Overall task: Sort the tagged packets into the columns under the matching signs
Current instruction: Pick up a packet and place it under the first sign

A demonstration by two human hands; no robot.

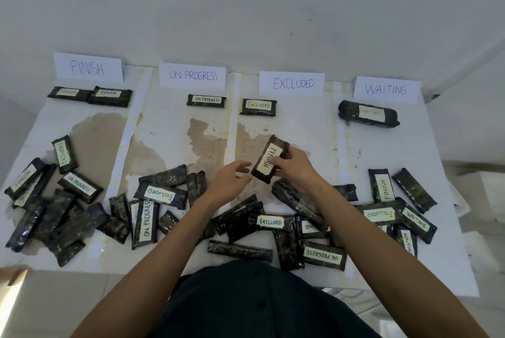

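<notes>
Fingers (292, 154) of the right hand (296, 169) are pinching a packet (269, 163) tagged FINISH over the EXCLUDED column (300, 133) of the worktop (437, 152). The left hand (228, 182) is hovering just beside it, fingers (241, 167) loosely spread. Next, it is likely needing a carry left to the FINISH sign (87, 67).

Four signs (293, 83) stand at the back of the tabletop (300, 130), one each reading FINISH, ON PROGRESS, EXCLUDED and WAITING. Five sorted packets (109, 96) lie below them, two in the first column and one in each of the other three. There are two hands, the left hand (232, 179) and the right hand (295, 165), which grips one held packet (269, 163). The loose packets (147, 217) along the near edge, well over twenty, overlap too much for an exact count.
</notes>
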